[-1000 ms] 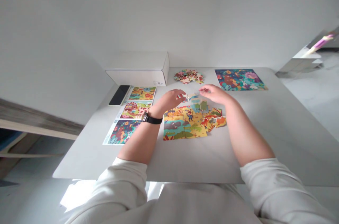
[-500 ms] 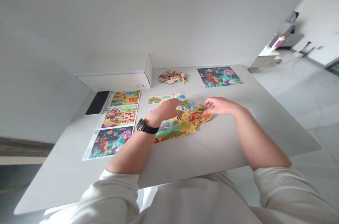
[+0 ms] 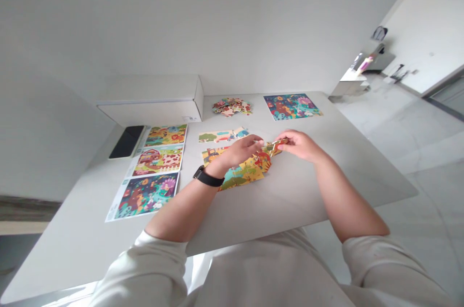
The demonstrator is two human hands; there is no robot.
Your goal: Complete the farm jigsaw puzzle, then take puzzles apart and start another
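Observation:
A partly joined jigsaw puzzle [image 3: 242, 175] with a yellow, green and blue animal scene lies on the table. My left hand [image 3: 242, 150], a black watch on its wrist, rests over the upper middle of it, fingers loosely stretched toward the right and partly covering it. At the puzzle's right side, my right hand [image 3: 302, 145] pinches a small joined group of puzzle pieces [image 3: 279, 145], tilted up so its pale edges show. A separate strip of joined pieces [image 3: 210, 137] lies just above the puzzle.
Behind the puzzle sits a pile of loose pieces [image 3: 232, 107]. A dark picture sheet [image 3: 293, 106] lies at the back right. To the left are a reference sheet [image 3: 159, 161] with three pictures, a black phone [image 3: 126, 142] and a white box [image 3: 152, 109].
My right hand has lifted and tilted the group of pieces at the puzzle's right edge. My left hand has shifted right across the puzzle. The view has turned slightly.

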